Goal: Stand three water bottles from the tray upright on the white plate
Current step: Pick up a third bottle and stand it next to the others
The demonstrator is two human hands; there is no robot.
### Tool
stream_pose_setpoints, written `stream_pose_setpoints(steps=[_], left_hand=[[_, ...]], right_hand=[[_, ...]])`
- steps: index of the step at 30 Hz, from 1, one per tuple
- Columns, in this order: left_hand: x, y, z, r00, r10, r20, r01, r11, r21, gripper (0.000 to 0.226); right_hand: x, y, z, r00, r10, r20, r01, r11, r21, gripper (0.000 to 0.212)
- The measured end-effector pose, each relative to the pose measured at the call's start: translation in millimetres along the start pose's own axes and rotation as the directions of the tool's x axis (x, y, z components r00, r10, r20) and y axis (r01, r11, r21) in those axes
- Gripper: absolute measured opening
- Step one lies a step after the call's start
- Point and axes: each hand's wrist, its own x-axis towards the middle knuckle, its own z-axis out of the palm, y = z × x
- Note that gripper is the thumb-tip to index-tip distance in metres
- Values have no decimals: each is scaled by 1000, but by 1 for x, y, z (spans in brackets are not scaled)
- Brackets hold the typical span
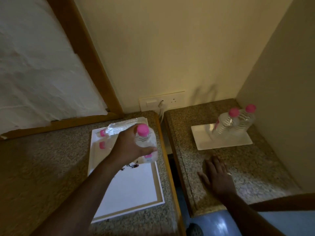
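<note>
My left hand (131, 147) grips a clear water bottle with a pink cap (144, 138), held upright just above the white tray (136, 184) on the left counter. Another bottle (117, 128) lies on its side at the tray's far end, pink cap pointing left. On the right counter, two pink-capped bottles (226, 123) (247, 116) stand upright on the white plate (208, 140), at its far right. My right hand (216, 174) rests flat and empty on the right counter, in front of the plate.
A dark gap (172, 167) separates the two granite counters. A wall socket with a plugged cable (161, 103) sits behind the gap. Walls close off the back and the right side. A wood-framed white panel (42, 74) leans at the left.
</note>
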Motion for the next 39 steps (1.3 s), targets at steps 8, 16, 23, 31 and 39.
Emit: stream_pose_setpoints(steps=[8,16,23,31,39], left_hand=[[68,72,76,992,101,81,-95,992,-79,67],[114,90,169,983,99,155,-91,994,-54,53],[131,84,200,986,85,147,-88,996,11,58],[137,65,217,985,11,172,-1,998,-58,67],[120,56,212,985,16,172,12,987,-159,88]], right_hand=[[-3,72,-18,979,193,-70,-191,981,39,85],[15,112,-29,983,175,-59,-177,984,-33,88],[23,117,-30,988,147,-47,-150,987,-51,90],[26,118,-30,987,155,-36,-157,986,-51,92],[27,117,-34,985,168,-27,-169,984,-63,95]])
